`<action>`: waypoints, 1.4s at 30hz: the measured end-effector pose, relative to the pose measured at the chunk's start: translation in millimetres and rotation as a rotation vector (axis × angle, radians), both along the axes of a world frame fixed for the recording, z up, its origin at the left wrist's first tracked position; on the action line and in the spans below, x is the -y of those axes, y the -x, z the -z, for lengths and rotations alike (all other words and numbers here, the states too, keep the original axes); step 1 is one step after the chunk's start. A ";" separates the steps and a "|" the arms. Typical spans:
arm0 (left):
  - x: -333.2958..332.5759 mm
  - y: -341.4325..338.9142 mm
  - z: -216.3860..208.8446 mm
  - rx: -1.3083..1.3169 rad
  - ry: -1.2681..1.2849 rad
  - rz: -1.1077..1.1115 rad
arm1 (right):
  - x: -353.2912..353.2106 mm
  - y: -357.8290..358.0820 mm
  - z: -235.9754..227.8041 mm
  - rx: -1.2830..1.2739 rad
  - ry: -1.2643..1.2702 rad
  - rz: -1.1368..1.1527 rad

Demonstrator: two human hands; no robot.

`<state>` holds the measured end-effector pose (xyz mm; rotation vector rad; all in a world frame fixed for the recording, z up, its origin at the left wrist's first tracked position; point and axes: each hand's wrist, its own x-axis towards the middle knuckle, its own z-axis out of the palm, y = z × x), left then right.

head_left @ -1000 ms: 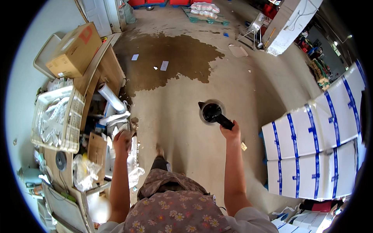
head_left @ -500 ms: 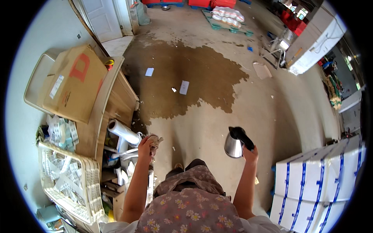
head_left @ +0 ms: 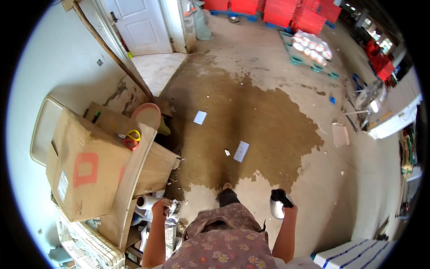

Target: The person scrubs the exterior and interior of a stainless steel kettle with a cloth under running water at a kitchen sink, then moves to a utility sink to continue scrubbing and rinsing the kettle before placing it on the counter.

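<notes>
Person's floral apron [head_left: 219, 249] filled the bottom center, one brown shoe [head_left: 227, 185] showing past its front edge. Right hand [head_left: 291, 210]: fingers wrapped round the black handle [head_left: 287, 201] of a silver kettle [head_left: 276, 209], which hung above the floor out to the person's right, dark top facing up; contents couldn't be made out. Left hand [head_left: 159, 208]: narrow grip, bunched on a crumpled cloth [head_left: 167, 206], brownish-pale, held near the clutter at the table's side; individual fingers too small to tell. White boxes [head_left: 358, 254] with blue bands sat at lower right, partly cut off. Lower left: a white plastic basket [head_left: 92, 244], seen in part, and a roll of clear film [head_left: 145, 201] just beside the left hand. Above those, a wooden table [head_left: 127, 197] carried a big cardboard box [head_left: 92, 157] with a red mark, plus scissors [head_left: 131, 140] with red and yellow handles near the edge. Pink basin [head_left: 148, 115] stood beyond the table's far end. Ahead, a dark, wet-looking patch [head_left: 273, 130] spread over the concrete floor [head_left: 313, 193], two pale cards [head_left: 241, 151] and a white scrap [head_left: 227, 152] lying on it. Flat cardboard piece [head_left: 340, 135] lay right of the patch, metal stand [head_left: 369, 101] past it. Farther: wooden pole [head_left: 107, 48] leaning at the left wall, white door [head_left: 141, 27], green pallet [head_left: 293, 57] with white packs [head_left: 313, 46], metal bowl [head_left: 234, 19], red crates [head_left: 280, 12] stacked at the back.
</notes>
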<state>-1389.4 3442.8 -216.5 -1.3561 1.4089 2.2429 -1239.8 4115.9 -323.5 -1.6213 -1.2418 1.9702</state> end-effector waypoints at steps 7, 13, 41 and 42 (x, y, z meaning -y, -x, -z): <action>-66.6 114.3 -103.5 -0.010 0.094 -0.147 | 28.8 353.9 -93.3 0.104 0.332 0.445; -76.9 299.7 -99.9 -0.070 0.050 -0.152 | 22.4 581.5 -94.1 0.321 0.333 -0.094; 106.2 990.5 -117.7 -0.099 -0.182 -0.523 | 259.3 1325.9 -94.3 0.428 0.531 -0.039; 115.8 1010.6 -121.1 -0.109 -0.171 -0.572 | 297.1 1372.2 -115.1 0.435 0.517 -0.107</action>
